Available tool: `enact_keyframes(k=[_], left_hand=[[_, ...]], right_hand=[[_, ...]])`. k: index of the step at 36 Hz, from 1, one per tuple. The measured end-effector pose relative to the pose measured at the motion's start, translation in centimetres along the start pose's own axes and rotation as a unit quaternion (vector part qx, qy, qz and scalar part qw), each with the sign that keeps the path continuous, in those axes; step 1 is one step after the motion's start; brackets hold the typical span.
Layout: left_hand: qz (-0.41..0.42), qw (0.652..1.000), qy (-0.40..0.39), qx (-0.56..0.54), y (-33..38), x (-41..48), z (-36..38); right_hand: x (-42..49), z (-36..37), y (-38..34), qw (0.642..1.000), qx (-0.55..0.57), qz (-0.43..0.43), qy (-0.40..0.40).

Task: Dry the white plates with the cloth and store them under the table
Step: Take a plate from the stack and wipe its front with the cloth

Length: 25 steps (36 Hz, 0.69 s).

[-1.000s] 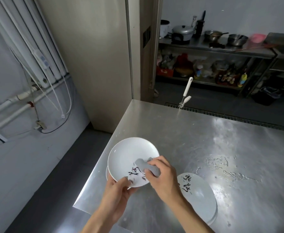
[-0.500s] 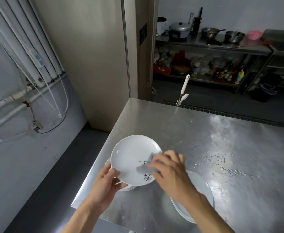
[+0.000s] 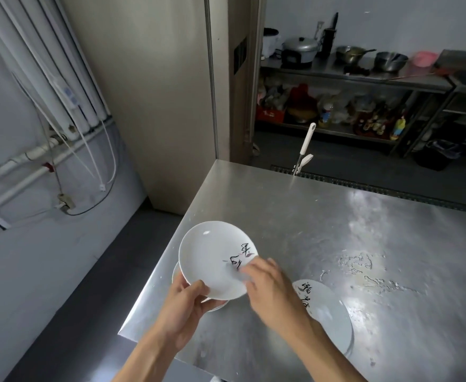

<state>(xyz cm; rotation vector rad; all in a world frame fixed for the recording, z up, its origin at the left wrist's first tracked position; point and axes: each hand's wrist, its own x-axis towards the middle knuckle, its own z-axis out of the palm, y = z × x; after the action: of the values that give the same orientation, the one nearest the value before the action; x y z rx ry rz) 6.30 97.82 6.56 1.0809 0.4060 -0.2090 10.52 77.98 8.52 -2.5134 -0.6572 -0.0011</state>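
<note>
Head view: plate, white glazed ceramic, held tilted above the counter corner. Left hand grips its near rim, thumb on top. Right hand curls over what appears to be the cloth, blurred, pressed against the plate's face. Judged rigid, breakable, slippery when wet; best held at the rim.

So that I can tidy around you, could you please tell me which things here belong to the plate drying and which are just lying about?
In the job: held plate in the left hand, cloth under the right hand, second plate beneath, other plates on the table.
Lying about: white-handled tool, lidded pot, pink bowl, black bin.
</note>
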Motion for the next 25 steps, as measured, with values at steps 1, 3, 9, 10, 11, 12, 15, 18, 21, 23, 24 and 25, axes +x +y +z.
enact_keyframes(k=[1, 3, 9, 10, 11, 12, 15, 18, 21, 23, 24, 25], left_hand=[[-0.005, 1.0, -0.006, 0.009, 0.1, 0.0, 0.0], [-0.012, 1.0, -0.018, 0.013, 0.0, 0.0, -0.1], [-0.016, 0.999, -0.04, -0.011, 0.3, -0.3, 0.8], [-0.023, 0.999, -0.041, -0.018, 0.5, -0.2, 0.9], [-0.03, 0.998, -0.044, -0.028, 0.6, -0.1, 0.9], [-0.038, 0.997, -0.048, -0.035, 0.7, 0.0, 0.9], [-0.063, 0.996, -0.033, -0.045, 0.5, 0.3, 0.5], [-0.08, 0.996, 0.041, -0.001, -0.4, 0.8, 0.1], [-0.068, 0.994, 0.065, 0.062, -1.4, 0.9, 0.0], [-0.064, 0.996, 0.028, 0.052, -1.7, 0.7, 0.0], [-0.06, 0.997, 0.009, 0.042, -1.6, 0.6, -0.1], [-0.052, 0.998, -0.001, 0.032, -1.6, 0.6, -0.2]], right_hand=[[-0.4, 0.2, -0.7, 0.999, -0.002, -0.043, -0.023], [-1.2, 0.5, -1.6, 0.993, 0.012, -0.103, -0.064], [-0.5, 1.5, -0.7, 0.978, -0.079, -0.183, 0.069], [-0.4, 1.7, -0.7, 0.974, -0.072, -0.195, 0.094], [-0.2, 1.8, -0.6, 0.97, -0.062, -0.204, 0.116], [-0.2, 1.9, -0.3, 0.968, -0.053, -0.208, 0.132], [-0.1, 2.0, 0.5, 0.985, 0.016, -0.112, 0.132], [-0.2, 1.6, 0.9, 0.944, 0.275, 0.151, 0.097], [-0.2, 0.7, 1.3, 0.788, 0.534, 0.292, 0.09], [-0.4, 0.2, 1.6, 0.72, 0.605, 0.329, 0.084], [-0.4, -0.1, 1.8, 0.694, 0.626, 0.346, 0.08], [-0.3, -0.2, 2.0, 0.674, 0.639, 0.362, 0.078]])
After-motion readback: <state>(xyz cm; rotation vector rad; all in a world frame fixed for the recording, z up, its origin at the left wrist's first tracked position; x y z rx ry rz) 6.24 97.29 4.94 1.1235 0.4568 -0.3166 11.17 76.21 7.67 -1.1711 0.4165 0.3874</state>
